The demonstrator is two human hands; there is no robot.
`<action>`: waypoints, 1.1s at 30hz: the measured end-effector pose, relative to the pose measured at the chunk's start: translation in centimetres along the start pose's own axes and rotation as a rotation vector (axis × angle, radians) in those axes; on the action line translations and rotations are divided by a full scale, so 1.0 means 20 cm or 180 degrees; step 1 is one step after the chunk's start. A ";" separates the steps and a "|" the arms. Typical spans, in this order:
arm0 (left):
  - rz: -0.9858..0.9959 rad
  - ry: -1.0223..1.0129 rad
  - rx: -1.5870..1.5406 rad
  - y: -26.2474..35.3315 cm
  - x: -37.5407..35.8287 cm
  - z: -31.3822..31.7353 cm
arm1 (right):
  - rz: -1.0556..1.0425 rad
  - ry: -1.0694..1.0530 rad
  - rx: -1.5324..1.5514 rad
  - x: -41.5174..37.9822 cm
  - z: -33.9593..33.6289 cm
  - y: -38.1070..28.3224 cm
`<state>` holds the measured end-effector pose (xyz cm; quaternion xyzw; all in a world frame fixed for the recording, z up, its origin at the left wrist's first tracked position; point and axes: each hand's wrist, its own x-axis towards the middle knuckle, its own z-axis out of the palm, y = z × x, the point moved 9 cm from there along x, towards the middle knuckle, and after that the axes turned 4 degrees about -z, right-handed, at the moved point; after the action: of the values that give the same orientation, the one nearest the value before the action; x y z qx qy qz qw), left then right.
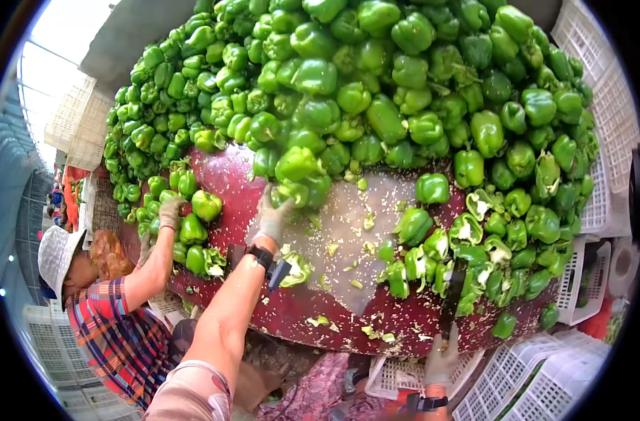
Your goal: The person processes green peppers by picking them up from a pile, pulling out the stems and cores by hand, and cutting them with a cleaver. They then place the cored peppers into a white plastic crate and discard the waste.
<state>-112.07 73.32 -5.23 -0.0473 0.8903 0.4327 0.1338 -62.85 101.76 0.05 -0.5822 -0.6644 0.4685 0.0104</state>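
My left hand (272,219), in a pale glove, reaches over the red table (225,184) with its fingers on a green pepper (299,191) at the foot of the big pepper heap (334,77). Near the table's front edge, my right hand (441,359), gloved too, is closed around the handle of a dark-bladed knife (453,295). The blade points away from me, beside cut pepper pieces (474,270). An opened pepper (295,270) lies just below my left wrist. White seeds and green scraps are scattered over the tabletop.
At the left a co-worker (116,323) in a hat and plaid shirt has gloved hands at a smaller group of peppers (193,230). White plastic crates (502,382) stand along the front right, with more crates (604,91) at the right and a crate (81,123) at the upper left.
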 end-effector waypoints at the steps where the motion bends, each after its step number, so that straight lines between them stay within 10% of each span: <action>1: 0.0285 -0.0250 0.0018 0.00 0.05 0.03 | 0.0105 -0.0015 0.0230 0.00 0.02 0.06; 7: 0.0537 -0.0206 0.1929 0.20 -0.07 0.16 | -0.0138 0.0145 0.0534 0.04 0.06 0.26; 11: -0.0155 -0.1218 -0.0793 0.07 -0.25 0.31 | -0.0096 0.0148 0.0820 -0.02 -0.03 0.18; 18: -0.1509 -0.2140 -0.1936 0.45 -1.11 0.72 | -0.0445 0.0384 0.1022 -0.31 -0.48 -0.38; 23: -0.0931 -0.2586 -0.1737 1.02 -1.44 0.77 | -0.1535 0.0745 0.1400 -0.49 -0.56 -0.68; 25: -0.0861 -0.2139 -0.1396 0.84 -1.37 0.77 | -0.1889 0.0382 -0.0683 -0.27 -0.28 -0.51; 27: -0.0637 -0.1199 -0.0900 0.63 -1.20 0.61 | -0.0400 -0.0197 -0.0277 -0.09 -0.17 -0.33; 31: -0.0417 -0.0234 0.0066 -0.03 -0.68 0.39 | -0.1123 0.0468 0.0194 0.02 -0.16 -0.15; 33: 0.0411 0.0084 0.1038 0.29 -0.53 0.30 | -0.0836 0.0233 0.0238 0.08 -0.10 0.05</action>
<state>-101.91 81.30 -1.42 0.0266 0.9515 0.2896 0.1001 -61.51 104.17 -0.37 -0.5061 -0.7161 0.4660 0.1175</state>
